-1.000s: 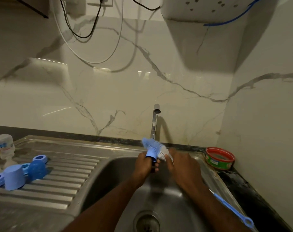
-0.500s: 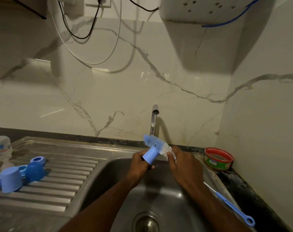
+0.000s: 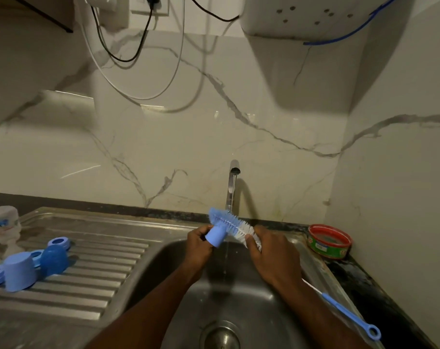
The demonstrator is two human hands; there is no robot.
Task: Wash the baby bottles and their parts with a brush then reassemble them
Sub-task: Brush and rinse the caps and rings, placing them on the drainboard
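Note:
Over the steel sink (image 3: 241,295), my left hand (image 3: 197,248) grips a small light-blue bottle cap (image 3: 215,235) with its open end tilted down and left. My right hand (image 3: 271,255) grips the bottle brush (image 3: 230,220) just below its blue-and-white bristles; the bristles lie across the top of the cap, under the tap (image 3: 232,182). A thin stream of water runs from the tap past the cap. The brush's long blue handle (image 3: 347,313) sticks out behind my right wrist, ending in a ring.
On the ribbed drainboard (image 3: 93,273) at left lie a light-blue cap (image 3: 18,270), a darker blue cap (image 3: 54,259), blue rings (image 3: 60,241) and a white baby bottle (image 3: 2,222). A red-rimmed round tub (image 3: 328,241) sits on the dark counter at right. Cables hang on the marble wall.
The cap has turned in my left hand and the brush bristles have slid out to lie across its top. Both hands stay over the sink under the tap.

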